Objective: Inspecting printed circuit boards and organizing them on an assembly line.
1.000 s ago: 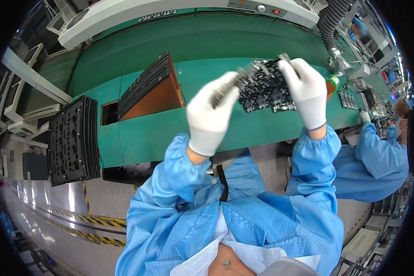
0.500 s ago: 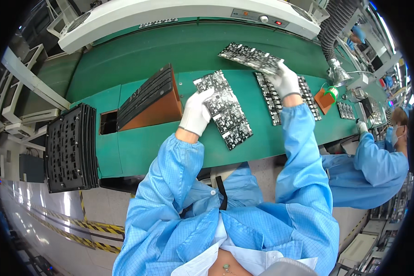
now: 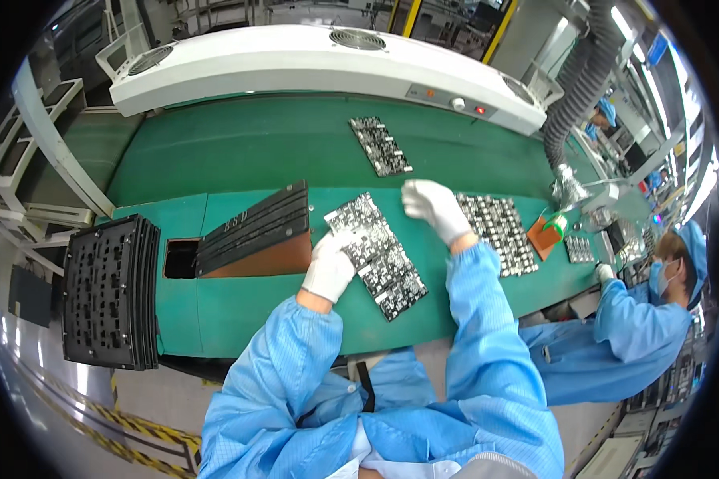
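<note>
In my gloved left hand (image 3: 330,270) is a panel of printed circuit boards (image 3: 387,267), gripped at its left edge and tilted above the green bench. My gloved right hand (image 3: 435,207) holds nothing; its fingers are stretched out over the bench's far edge. Beyond it, a second circuit board panel (image 3: 379,146) lies on the dark green belt (image 3: 240,140). Just right of my right hand, more circuit board panels (image 3: 497,235) lie side by side on the bench.
A slanted orange block with black plates (image 3: 256,231) stands to the left, beside a square opening. Stacked black trays (image 3: 108,291) are at the far left. A white fan unit (image 3: 327,68) spans the belt. An orange holder (image 3: 542,238) and a co-worker (image 3: 631,319) are at the right.
My right hand has let go of the second panel, which now lies on the belt, and has drawn back. My left hand still holds its panel. The view has tilted up.
</note>
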Motion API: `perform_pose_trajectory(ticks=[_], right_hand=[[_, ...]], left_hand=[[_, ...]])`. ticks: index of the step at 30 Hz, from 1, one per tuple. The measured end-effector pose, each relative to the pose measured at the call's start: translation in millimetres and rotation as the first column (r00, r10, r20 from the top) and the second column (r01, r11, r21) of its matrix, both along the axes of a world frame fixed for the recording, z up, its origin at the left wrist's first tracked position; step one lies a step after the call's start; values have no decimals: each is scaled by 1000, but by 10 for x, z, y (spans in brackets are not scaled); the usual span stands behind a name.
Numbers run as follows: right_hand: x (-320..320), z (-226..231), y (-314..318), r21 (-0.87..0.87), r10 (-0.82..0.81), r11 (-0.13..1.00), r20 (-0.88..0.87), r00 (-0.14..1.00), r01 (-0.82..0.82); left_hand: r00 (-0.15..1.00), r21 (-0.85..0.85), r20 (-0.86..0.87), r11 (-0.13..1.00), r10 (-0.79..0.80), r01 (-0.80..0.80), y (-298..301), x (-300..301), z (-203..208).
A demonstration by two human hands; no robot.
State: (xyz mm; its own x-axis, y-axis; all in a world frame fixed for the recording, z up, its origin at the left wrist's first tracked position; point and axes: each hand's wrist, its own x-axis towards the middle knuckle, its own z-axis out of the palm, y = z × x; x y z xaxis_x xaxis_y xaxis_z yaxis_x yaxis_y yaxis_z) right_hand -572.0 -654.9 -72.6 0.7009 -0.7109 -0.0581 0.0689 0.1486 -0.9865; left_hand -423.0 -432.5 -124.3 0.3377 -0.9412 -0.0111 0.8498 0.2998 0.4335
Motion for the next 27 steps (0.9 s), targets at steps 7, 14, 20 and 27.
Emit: perform_pose_trajectory(ticks=[7, 14, 20, 27], right_hand=[[-955, 289, 840, -221, 205, 909, -500, 842, -353], [-1071, 296, 1017, 30, 208, 978, -282, 937, -207], [-659, 330, 681, 88, 160, 983, -18, 987, -158], [378, 122, 186, 59, 100, 993, 57, 993, -103]], left_hand=[[992, 10, -124, 1000, -11, 12, -35, -11, -70], [969, -28, -234, 997, -74, 69, -105, 4, -55], [977, -83, -180, 991, -117, 103, -43, 5, 184], [975, -34, -184, 993, -121, 117, -68, 17, -39]])
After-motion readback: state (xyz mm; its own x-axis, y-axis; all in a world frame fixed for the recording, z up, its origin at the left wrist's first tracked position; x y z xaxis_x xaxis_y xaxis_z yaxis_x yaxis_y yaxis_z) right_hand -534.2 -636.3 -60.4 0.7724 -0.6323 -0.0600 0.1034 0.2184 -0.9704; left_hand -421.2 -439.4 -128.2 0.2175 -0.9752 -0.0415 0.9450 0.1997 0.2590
